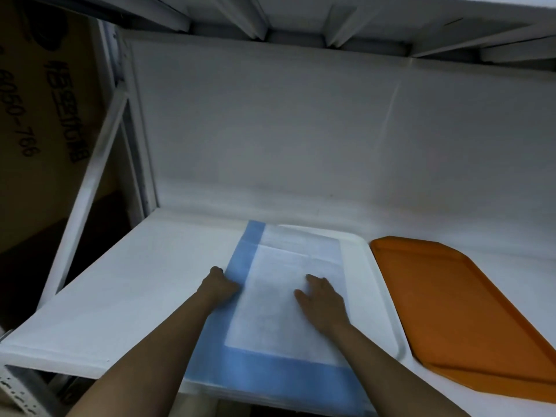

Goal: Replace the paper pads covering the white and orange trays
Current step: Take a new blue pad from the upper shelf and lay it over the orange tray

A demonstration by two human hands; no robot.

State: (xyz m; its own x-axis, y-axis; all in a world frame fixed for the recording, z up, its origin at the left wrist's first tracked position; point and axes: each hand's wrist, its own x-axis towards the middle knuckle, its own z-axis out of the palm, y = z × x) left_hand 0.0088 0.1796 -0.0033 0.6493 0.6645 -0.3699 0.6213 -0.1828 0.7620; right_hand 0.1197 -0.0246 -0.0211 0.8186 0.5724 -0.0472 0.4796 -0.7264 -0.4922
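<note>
On the white tray (373, 284), my left hand (221, 285) pinches the pad (270, 311) edge, right hand (323, 299) flat. It overhangs left; tugging could skew it. Orange tray (457, 308) sits bare.

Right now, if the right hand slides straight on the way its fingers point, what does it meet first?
Probably nothing solid soon: the right hand lies flat on the blue-bordered paper pad, fingers pointing toward the white tray's far rim, then the back wall.

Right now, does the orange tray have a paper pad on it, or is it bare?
Bare. The orange tray shows its plain surface, no pad on it. The only pad visible lies on the white tray.
</note>
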